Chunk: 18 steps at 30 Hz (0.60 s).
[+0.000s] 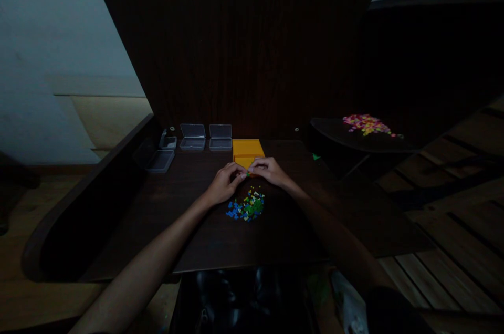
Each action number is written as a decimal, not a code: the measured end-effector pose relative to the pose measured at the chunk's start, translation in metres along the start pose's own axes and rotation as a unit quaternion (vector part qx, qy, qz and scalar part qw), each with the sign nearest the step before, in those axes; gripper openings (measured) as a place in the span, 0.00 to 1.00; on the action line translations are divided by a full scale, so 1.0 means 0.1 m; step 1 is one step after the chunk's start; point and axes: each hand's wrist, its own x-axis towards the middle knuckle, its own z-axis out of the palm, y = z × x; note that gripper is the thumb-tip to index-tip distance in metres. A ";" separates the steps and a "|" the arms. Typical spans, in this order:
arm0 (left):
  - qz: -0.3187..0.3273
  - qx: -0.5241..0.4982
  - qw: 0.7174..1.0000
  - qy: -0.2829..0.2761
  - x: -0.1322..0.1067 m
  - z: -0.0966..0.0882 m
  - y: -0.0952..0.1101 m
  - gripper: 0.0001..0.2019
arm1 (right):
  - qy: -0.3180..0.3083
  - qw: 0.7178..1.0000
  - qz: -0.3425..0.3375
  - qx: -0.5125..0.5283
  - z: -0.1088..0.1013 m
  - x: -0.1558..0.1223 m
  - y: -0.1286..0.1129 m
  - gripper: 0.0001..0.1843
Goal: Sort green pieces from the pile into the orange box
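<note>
My left hand [224, 183] and my right hand [271, 172] meet at the fingertips over the dark table. Pinched between them is a small green building brick [248, 174], with a bit of orange showing beside it, too small to make out. Just below the hands lies a loose pile of tiny building bricks [248, 208], blue on the left, green on the right, with some yellow and white ones. Right behind the fingers stands a yellow box [247, 146], its front partly covered by the hands.
Clear plastic cases with raised lids [192, 143] stand along the back left, another case [160, 161] nearer the left side panel. A green scrap [316, 157] lies at right. Pink and yellow beads [368, 124] are heaped on a corner shelf. A dark panel [236, 50] rises behind.
</note>
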 end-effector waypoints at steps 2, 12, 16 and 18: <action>0.002 -0.001 1.000 0.021 0.00 -0.01 0.00 0.06 | -0.023 1.000 0.008 0.015 0.02 0.00 -0.04 0.10; 0.006 0.024 0.998 0.058 0.00 -0.01 -0.04 0.05 | -0.035 0.999 -0.021 -0.026 0.02 0.00 -0.03 0.14; -0.004 0.062 0.997 0.036 -0.01 0.01 -0.08 0.08 | 0.014 0.985 -0.055 -0.162 -0.06 0.02 0.07 0.10; -0.005 0.090 0.996 0.016 -0.02 0.01 -0.09 0.08 | 0.041 0.973 -0.066 -0.215 -0.09 0.03 0.12 0.09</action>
